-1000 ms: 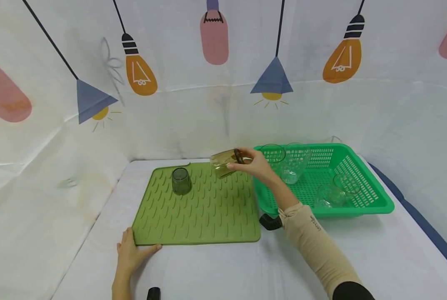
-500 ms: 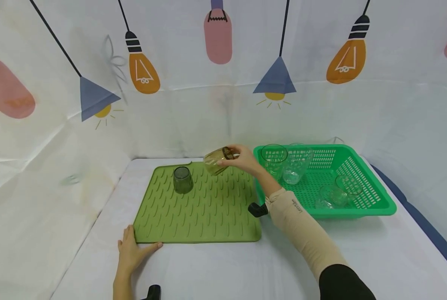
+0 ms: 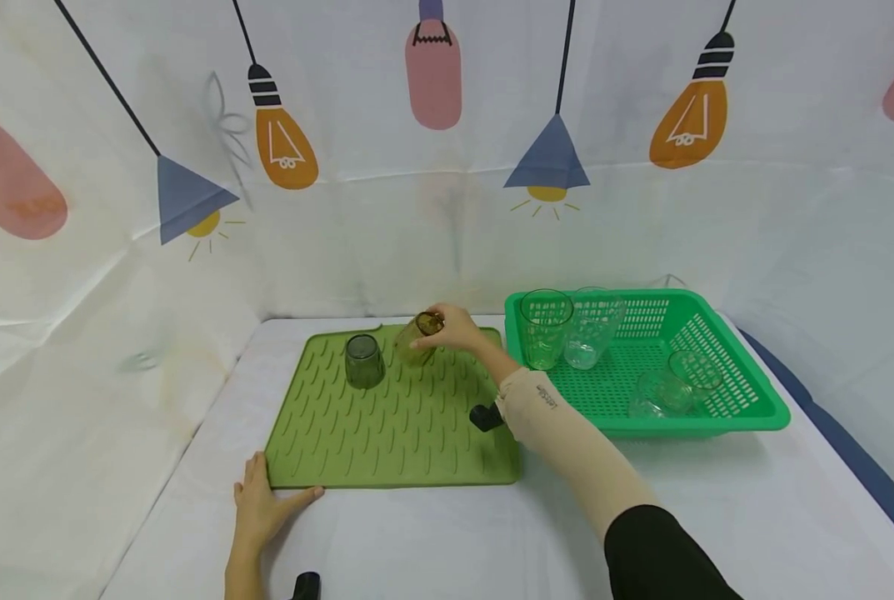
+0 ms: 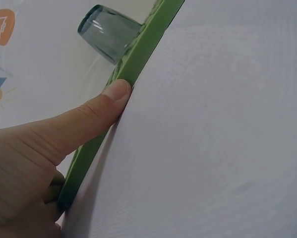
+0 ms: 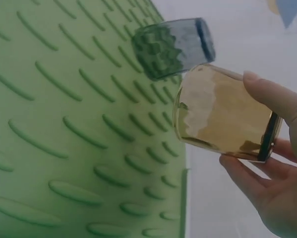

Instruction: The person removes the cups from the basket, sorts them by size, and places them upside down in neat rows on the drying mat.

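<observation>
My right hand holds an amber drinking glass by its base end, thumb on one side and fingers on the other. The amber glass tilts, with its other end toward the green ridged mat; whether it touches the mat I cannot tell. To its left a grey drinking glass stands on the mat. My left hand rests at the mat's near left corner. In the left wrist view its thumb presses against the mat's edge.
At the right of the white-covered table stands a green plastic basket. Several clear glasses are in it, among them a tall glass and another low one. A printed white curtain hangs behind the table.
My right hand has moved left, then down toward the mat with the amber glass, which has turned from nearly sideways to steeper. The left hand stays at the mat's corner.
</observation>
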Motion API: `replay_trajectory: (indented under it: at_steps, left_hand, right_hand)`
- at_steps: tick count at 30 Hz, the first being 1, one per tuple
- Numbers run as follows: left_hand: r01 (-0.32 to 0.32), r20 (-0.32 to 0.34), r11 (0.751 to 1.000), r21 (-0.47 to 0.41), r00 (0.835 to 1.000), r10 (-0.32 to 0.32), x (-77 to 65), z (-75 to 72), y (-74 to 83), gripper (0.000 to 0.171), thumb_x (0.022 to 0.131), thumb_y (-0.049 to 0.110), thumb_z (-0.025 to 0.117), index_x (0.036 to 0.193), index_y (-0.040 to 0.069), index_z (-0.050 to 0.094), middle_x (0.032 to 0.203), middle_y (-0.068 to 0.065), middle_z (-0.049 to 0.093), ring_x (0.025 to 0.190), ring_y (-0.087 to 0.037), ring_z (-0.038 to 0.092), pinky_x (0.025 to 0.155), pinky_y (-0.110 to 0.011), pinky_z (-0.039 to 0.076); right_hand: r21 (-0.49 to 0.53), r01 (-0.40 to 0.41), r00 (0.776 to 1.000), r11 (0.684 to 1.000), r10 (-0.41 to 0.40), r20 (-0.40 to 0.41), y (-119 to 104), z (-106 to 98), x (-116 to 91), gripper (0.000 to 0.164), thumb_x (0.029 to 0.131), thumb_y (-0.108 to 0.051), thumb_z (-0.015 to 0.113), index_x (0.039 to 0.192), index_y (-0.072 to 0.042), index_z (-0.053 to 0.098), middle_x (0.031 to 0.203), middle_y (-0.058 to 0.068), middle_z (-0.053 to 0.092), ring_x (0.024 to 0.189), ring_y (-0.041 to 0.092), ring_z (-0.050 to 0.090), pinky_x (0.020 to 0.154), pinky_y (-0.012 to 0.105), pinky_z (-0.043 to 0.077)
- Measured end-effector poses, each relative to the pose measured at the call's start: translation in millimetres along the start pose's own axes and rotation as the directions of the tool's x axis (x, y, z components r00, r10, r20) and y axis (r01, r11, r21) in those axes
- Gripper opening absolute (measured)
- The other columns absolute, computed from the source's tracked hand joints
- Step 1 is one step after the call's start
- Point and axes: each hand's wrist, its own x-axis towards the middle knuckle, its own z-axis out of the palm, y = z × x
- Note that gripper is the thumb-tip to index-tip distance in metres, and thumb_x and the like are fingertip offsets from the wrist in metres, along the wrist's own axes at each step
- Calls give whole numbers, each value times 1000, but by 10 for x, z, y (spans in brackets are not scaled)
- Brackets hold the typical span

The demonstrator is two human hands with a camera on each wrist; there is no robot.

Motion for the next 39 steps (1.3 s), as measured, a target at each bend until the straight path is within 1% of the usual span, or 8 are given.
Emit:
replay_trajectory:
  at_steps: [6, 10, 14, 22, 28, 33, 35, 39]
  left_hand:
    - [11, -4, 1000, -10, 1000, -11, 2, 5, -7, 126, 66, 35, 84, 142, -18, -1, 146, -42, 3, 137, -51, 0, 110, -61, -10]
    - [9, -1, 1000, -8, 1000, -9, 15, 12, -16, 125, 67, 36, 83, 142, -17, -2, 146, -41, 2, 138, -50, 0, 110, -60, -11]
    - [2, 2, 1000, -1, 1000, -2, 29, 11, -19, 126, 67, 37, 83, 142, -17, -2, 146, -41, 2, 138, -50, 0, 110, -61, -10]
    - [2, -7, 1000, -14, 1000, -2, 29, 23, -64, 126, 67, 36, 83, 142, -17, -2, 146, -42, 2, 137, -51, 0, 110, -61, -11]
    - [2, -9, 1000, -18, 1000, -2, 17, 36, -68, 125, 67, 36, 83, 141, -18, -2, 146, -42, 1, 137, -51, -1, 110, -60, -12]
    - [-11, -31, 1000, -16, 999, 10, 14, 31, -65, 123, 67, 34, 83, 141, -20, 1, 144, -43, 4, 137, -52, 1, 109, -61, -10]
    - [-10, -30, 1000, -14, 999, 10, 15, 30, -61, 123, 66, 35, 83, 141, -20, 1, 144, -43, 4, 137, -52, 1, 110, -62, -10]
    - [7, -7, 1000, -13, 1000, -7, 22, 29, -55, 125, 67, 36, 82, 141, -19, -1, 146, -41, 1, 137, -50, -1, 110, -60, -11]
  right_hand:
    - [-126, 32, 998, 991, -26, 53, 42, 128, 84, 71, 80, -30, 75, 134, 5, 45, 128, 21, 53, 115, 33, 52, 91, 41, 48]
    - [-140, 40, 998, 989, -32, 57, 75, 191, 116, 70, 82, -29, 74, 135, 5, 43, 126, 22, 53, 113, 33, 53, 89, 41, 48]
    - [-166, 8, 998, 986, 2, 59, 59, 283, 114, 71, 84, -30, 71, 139, 1, 38, 130, 19, 51, 113, 31, 52, 88, 42, 48]
    - [-258, -23, 1000, 966, 27, 15, 21, 572, 96, 76, 87, -39, 66, 146, -6, 30, 146, 18, 37, 131, 33, 39, 102, 46, 41]
    - [-218, -53, 998, 974, 58, 13, 23, 670, 81, 80, 91, -33, 62, 151, -7, 15, 151, 19, 28, 136, 33, 32, 108, 46, 35]
    - [-195, -54, 997, 979, 63, 43, 21, 671, 67, 83, 93, -20, 61, 152, -7, 5, 151, 21, 25, 133, 33, 36, 104, 43, 40]
    - [-180, -59, 996, 982, 70, 55, 22, 662, 58, 83, 93, -17, 60, 151, -6, 3, 151, 21, 24, 130, 33, 41, 98, 42, 45]
    - [-78, -96, 994, 992, 99, 40, 6, 619, 16, 85, 90, -13, 63, 150, -2, 5, 154, 20, 19, 132, 33, 38, 101, 41, 42]
